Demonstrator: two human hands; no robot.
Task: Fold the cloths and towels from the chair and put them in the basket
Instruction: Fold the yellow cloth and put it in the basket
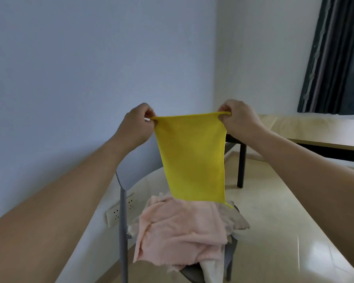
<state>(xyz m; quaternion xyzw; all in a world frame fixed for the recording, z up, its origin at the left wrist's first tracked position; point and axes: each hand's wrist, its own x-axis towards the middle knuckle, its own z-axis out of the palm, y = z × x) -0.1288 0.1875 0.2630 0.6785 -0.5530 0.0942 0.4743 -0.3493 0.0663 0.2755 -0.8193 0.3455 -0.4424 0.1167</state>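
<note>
1. I hold the yellow cloth (192,158) stretched out in the air above the chair (123,221), its top edge taut and its bottom edge hanging just over the pile.
2. My left hand (136,124) pinches the cloth's top left corner between thumb and curled fingers.
3. My right hand (238,119) pinches the top right corner the same way.
4. Below the cloth, a pink towel (178,229) lies crumpled on the chair seat, over a pale cloth (212,268) that droops off the front edge.
5. Right of the chair is bare glossy floor (274,231), with a table (315,137) beyond it.
</note>
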